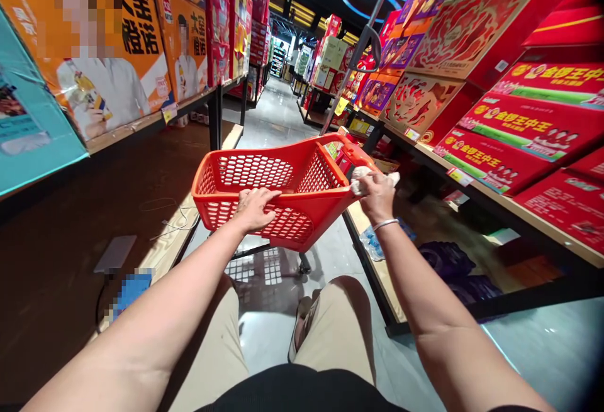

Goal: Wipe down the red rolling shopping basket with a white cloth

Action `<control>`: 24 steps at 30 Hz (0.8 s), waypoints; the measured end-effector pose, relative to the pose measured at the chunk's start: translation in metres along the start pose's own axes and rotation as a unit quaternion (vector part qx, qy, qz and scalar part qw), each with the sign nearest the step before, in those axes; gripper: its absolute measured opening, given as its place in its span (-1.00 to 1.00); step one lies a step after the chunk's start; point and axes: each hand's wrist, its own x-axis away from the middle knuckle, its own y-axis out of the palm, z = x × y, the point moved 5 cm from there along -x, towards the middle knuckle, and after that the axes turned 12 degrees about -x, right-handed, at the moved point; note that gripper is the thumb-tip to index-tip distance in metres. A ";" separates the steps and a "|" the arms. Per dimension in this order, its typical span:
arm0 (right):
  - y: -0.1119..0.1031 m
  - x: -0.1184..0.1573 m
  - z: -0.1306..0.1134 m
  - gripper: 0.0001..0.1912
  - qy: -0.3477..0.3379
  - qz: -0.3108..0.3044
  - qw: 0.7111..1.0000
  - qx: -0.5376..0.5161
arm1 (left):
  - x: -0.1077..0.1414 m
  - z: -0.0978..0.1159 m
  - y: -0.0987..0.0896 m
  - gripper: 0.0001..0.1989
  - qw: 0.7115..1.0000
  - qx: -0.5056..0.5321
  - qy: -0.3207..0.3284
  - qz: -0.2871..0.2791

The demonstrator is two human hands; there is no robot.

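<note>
A red plastic shopping cart (pixel 325 201) with honeycomb-holed walls stands sideways before me, its basket bare inside. My left hand (pixel 257 209) rests on the near rim, fingers apart and laid over the edge, holding nothing. At the cart's right end, my right hand (pixel 377 195) is closed around a crumpled white cloth (pixel 362 179), pressed against the corner beside the red handle (pixel 356 153). A pale bracelet circles my right wrist.
Shelves with orange boxes (pixel 182 53) line the left, and red gift boxes (pixel 528 116) fill the right shelf (pixel 500 217). A metal pole (pixel 346 78) rises behind the cart. A tiled aisle (pixel 278 104) runs ahead between them.
</note>
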 end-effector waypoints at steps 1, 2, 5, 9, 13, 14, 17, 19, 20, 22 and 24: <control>0.011 0.008 -0.018 -0.59 -0.017 -0.004 1.000 -0.009 | 0.000 0.000 0.000 -0.39 1.000 -0.003 0.003 -0.003; 0.023 0.015 -0.036 -0.59 -0.041 -0.013 0.999 -0.021 | 0.000 0.000 0.000 -0.36 1.000 -0.005 0.006 -0.007; 0.052 0.032 -0.077 -0.62 -0.128 -0.055 0.988 -0.066 | 0.001 -0.002 -0.001 -0.34 1.000 -0.006 0.014 -0.024; 0.086 0.062 -0.075 -0.71 -0.120 -0.060 0.987 -0.089 | 0.002 -0.003 0.000 -0.38 0.999 0.010 0.020 -0.025; 0.142 0.135 -0.060 -0.76 -0.037 -0.125 0.989 -0.071 | 0.004 -0.002 0.001 -0.39 1.000 0.015 0.020 -0.010; 0.157 0.156 -0.060 -0.72 -0.028 -0.157 0.985 -0.066 | 0.004 -0.002 0.001 -0.39 1.000 0.014 0.021 -0.010; 0.188 0.206 -0.070 -0.74 -0.043 -0.219 0.972 -0.071 | 0.003 -0.003 0.001 -0.41 1.000 0.012 0.021 -0.012; 0.194 0.213 -0.074 -0.76 -0.053 -0.227 0.969 -0.077 | 0.002 -0.005 0.000 -0.41 1.000 0.012 0.019 -0.013; 0.190 0.208 -0.073 -0.75 -0.055 -0.217 0.971 -0.079 | 0.002 -0.006 0.000 -0.40 1.000 0.013 0.019 -0.013; 0.170 0.181 -0.062 -0.76 -0.054 -0.165 0.981 -0.087 | 0.002 -0.007 -0.001 -0.41 1.000 0.013 0.022 -0.007; 0.136 0.143 -0.043 -0.76 -0.049 -0.077 0.991 -0.097 | 0.003 -0.009 -0.002 -0.43 1.000 0.013 0.025 0.006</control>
